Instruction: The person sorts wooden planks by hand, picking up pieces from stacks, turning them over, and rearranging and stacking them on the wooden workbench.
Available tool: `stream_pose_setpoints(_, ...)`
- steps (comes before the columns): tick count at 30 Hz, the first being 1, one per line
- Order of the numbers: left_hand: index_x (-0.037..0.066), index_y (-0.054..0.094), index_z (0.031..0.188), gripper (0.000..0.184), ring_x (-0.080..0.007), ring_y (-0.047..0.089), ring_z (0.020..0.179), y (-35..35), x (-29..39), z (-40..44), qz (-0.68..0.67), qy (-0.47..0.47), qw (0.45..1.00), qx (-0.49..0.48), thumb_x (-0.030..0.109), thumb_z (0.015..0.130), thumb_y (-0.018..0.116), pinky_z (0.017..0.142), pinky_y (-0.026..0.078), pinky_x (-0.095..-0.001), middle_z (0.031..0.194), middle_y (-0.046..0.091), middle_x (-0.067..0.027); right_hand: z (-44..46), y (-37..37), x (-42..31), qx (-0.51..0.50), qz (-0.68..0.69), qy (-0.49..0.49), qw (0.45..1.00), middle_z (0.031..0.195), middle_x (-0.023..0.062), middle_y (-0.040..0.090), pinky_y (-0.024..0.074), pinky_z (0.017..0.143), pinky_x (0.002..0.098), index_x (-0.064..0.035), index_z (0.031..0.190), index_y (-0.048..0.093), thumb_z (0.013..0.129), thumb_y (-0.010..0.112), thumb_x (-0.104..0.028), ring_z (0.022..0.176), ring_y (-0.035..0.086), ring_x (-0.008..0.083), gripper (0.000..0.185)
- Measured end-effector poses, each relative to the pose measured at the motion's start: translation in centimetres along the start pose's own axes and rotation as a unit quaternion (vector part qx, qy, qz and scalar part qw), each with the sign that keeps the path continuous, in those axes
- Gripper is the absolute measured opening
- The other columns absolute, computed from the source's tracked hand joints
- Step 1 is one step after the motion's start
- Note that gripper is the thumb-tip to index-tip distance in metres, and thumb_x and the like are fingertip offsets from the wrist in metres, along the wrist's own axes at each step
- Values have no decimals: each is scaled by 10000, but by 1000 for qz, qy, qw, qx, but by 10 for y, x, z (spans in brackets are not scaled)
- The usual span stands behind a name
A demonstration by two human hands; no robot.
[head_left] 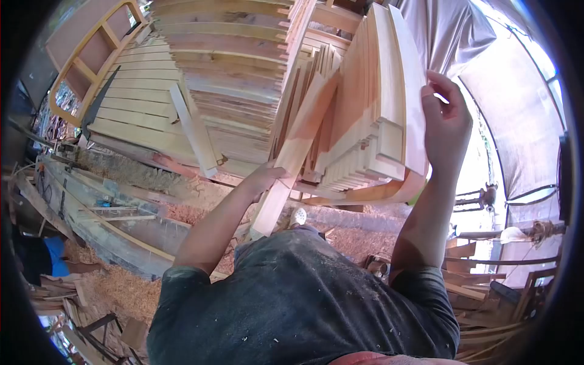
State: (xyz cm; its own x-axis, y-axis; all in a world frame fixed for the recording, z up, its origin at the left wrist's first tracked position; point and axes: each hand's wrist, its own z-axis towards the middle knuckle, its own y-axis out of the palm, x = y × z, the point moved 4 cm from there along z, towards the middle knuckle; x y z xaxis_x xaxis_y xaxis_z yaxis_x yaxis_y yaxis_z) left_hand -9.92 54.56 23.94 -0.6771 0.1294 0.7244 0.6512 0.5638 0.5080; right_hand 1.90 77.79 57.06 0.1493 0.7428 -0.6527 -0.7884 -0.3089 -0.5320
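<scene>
My left hand is wrapped round the edge of a long wooden plank. The plank slants from near my waist up to the stacked boards, its far end leaning among them. My right hand is raised at the right side of the board stack, with its fingers bent and a gap between thumb and fingers. Its fingertips are close beside the outermost pale board; whether they touch it I cannot tell. Nothing shows in that hand.
Layered wooden slats rise ahead of me. A short pale board leans at their left, near a wooden frame. Sawdust covers the floor. A grey sheet hangs at the right. Another person's blue garment shows far left.
</scene>
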Motion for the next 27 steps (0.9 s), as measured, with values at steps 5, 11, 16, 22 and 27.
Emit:
stream_pose_setpoints(5,-17,539,1347,508,-207,687,911,15,29,-46,139,122,983,3,63,849,602,812,570,-347,1119,691,-133,-86,105,8,-97,-22,8,995,1197,126,648,519,912,354,-1,1393,543,968,708,-312,1033,636,176,552)
stream_pose_setpoints(11,27,423,1522,718,-309,627,1176,32,45,-106,398,345,847,75,75,839,637,1048,476,-405,1315,622,-210,-104,188,57,-204,472,334,790,1084,144,655,546,920,411,17,1321,551,966,714,-327,1022,662,230,521)
stream_pose_setpoints(16,67,293,1609,938,-389,476,1384,37,60,-142,475,390,782,98,67,769,709,1155,393,-430,1489,464,-263,-96,156,6,-232,384,181,875,1053,174,683,591,885,428,14,1317,542,932,709,-192,984,700,286,468)
stream_pose_setpoints(22,45,503,1471,851,-363,608,1225,-7,60,-191,308,449,830,121,247,722,852,1060,476,-418,1346,621,-215,-117,160,-128,-348,496,-108,788,1158,223,657,591,908,476,36,1385,474,840,829,-152,1089,674,362,677)
stream_pose_setpoints(27,14,632,1306,729,-265,694,1011,-104,34,-270,329,389,821,259,291,683,889,935,539,-384,1143,724,-162,-179,250,-212,-500,435,-191,724,1169,155,669,565,954,396,41,1385,480,805,874,-134,1086,675,251,723)
